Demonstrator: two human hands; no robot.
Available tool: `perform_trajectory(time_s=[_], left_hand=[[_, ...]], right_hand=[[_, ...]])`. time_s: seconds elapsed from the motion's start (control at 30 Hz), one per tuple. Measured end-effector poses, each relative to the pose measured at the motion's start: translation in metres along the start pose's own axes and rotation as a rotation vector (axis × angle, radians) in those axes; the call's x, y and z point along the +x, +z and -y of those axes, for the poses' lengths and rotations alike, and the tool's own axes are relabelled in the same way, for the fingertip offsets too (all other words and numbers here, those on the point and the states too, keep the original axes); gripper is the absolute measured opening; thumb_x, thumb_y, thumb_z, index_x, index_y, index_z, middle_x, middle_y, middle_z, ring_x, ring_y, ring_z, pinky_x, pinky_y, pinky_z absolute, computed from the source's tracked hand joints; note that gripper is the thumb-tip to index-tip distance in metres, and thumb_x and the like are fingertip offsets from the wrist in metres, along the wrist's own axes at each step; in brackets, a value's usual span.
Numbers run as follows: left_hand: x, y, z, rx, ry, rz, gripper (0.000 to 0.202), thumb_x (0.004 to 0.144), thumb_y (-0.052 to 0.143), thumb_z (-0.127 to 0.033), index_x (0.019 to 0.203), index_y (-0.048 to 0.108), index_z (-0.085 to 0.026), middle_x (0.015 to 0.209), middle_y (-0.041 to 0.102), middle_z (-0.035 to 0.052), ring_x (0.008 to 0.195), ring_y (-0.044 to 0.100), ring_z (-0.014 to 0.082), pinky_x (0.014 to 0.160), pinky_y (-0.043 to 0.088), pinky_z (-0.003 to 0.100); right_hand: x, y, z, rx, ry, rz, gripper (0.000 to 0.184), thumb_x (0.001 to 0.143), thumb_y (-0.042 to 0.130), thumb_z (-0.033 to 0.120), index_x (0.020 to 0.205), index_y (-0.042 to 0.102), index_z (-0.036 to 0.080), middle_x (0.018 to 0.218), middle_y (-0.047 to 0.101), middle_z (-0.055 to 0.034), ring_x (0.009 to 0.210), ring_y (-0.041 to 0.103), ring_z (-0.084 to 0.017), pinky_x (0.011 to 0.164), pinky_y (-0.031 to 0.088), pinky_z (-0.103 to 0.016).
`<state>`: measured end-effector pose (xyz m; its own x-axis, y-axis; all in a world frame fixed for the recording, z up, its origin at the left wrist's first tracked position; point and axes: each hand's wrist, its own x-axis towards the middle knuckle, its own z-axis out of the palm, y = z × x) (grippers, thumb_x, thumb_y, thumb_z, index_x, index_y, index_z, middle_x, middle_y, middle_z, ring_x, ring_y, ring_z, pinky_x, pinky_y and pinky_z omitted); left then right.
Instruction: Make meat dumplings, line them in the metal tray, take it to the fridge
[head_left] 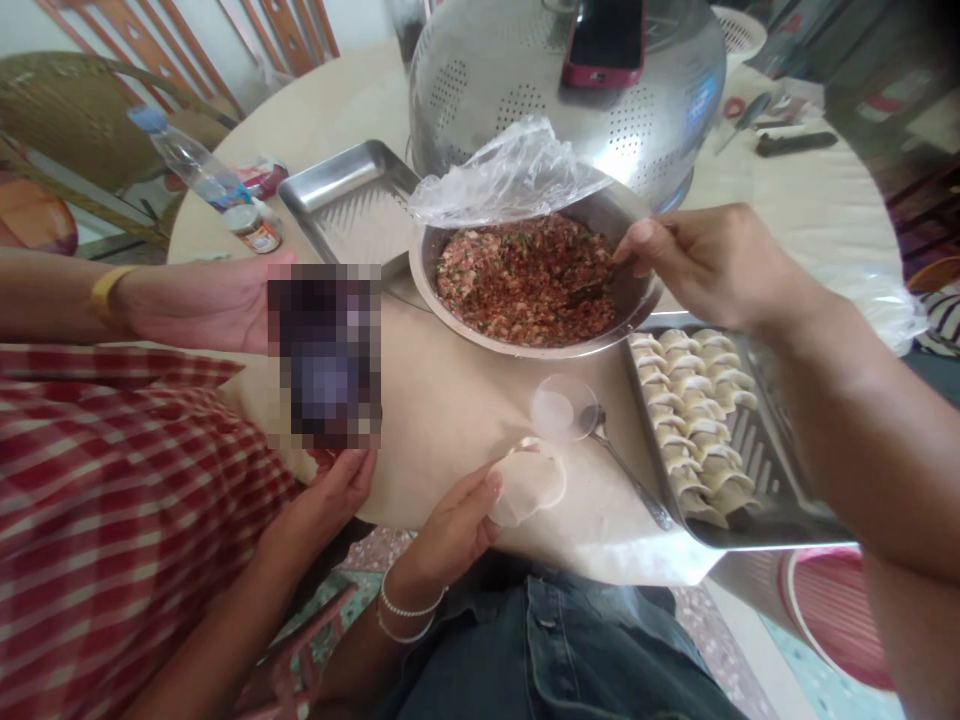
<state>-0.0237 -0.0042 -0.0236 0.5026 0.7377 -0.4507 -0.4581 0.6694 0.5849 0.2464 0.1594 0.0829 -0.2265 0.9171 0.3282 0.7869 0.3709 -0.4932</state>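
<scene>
My left hand (457, 525), with bead bracelets at the wrist, is closed on a round dumpling wrapper (529, 482) at the table's near edge. My right hand (697, 265) reaches over the rim of a metal bowl (645, 300) of minced meat filling (525, 280) and pinches a dark utensil (592, 290) whose tip is in the filling. Folded dumplings (694, 405) lie in rows on a metal tray (780, 515) under my right forearm.
A person in a red checked shirt (97, 500) sits at my left, both hands near a blurred-out object (326, 350). A small dish (559, 408) and spoon (626, 470), an empty tray (337, 195), an upturned colander (525, 90) bearing a phone (606, 40), a plastic bag (502, 175) and a bottle (187, 160) are on the table.
</scene>
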Motion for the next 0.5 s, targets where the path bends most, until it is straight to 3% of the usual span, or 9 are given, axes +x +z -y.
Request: perform_trajectory(time_s=[0.1, 0.27, 0.5], left_hand=[[0.0, 0.003, -0.002, 0.011, -0.008, -0.026, 0.046, 0.082, 0.069, -0.046, 0.12, 0.07, -0.02, 0.116, 0.073, 0.0106, 0.112, 0.066, 0.0286, 0.103, 0.045, 0.041], [-0.001, 0.006, -0.005, -0.002, -0.003, -0.046, 0.041, 0.081, 0.07, -0.044, 0.114, 0.073, -0.02, 0.116, 0.073, 0.0101, 0.113, 0.065, 0.0273, 0.106, 0.043, 0.039], [0.001, 0.006, -0.003, -0.012, -0.001, -0.031, 0.039, 0.083, 0.069, -0.043, 0.115, 0.073, -0.021, 0.116, 0.073, 0.0092, 0.114, 0.065, 0.0263, 0.107, 0.042, 0.038]], right_hand=[[0.0, 0.002, -0.014, 0.072, 0.077, 0.017, 0.068, 0.088, 0.035, 0.072, 0.083, 0.071, 0.015, 0.059, 0.064, -0.0021, 0.053, 0.054, -0.006, 0.054, 0.041, -0.022], [0.0, -0.001, -0.026, 0.19, 0.129, -0.032, 0.065, 0.087, 0.042, 0.07, 0.082, 0.072, 0.013, 0.057, 0.062, -0.0022, 0.051, 0.05, -0.005, 0.051, 0.039, -0.021], [-0.008, -0.007, -0.004, 0.237, 0.058, 0.062, 0.063, 0.087, 0.043, 0.07, 0.079, 0.073, 0.015, 0.061, 0.065, -0.0027, 0.054, 0.057, -0.006, 0.053, 0.043, -0.021]])
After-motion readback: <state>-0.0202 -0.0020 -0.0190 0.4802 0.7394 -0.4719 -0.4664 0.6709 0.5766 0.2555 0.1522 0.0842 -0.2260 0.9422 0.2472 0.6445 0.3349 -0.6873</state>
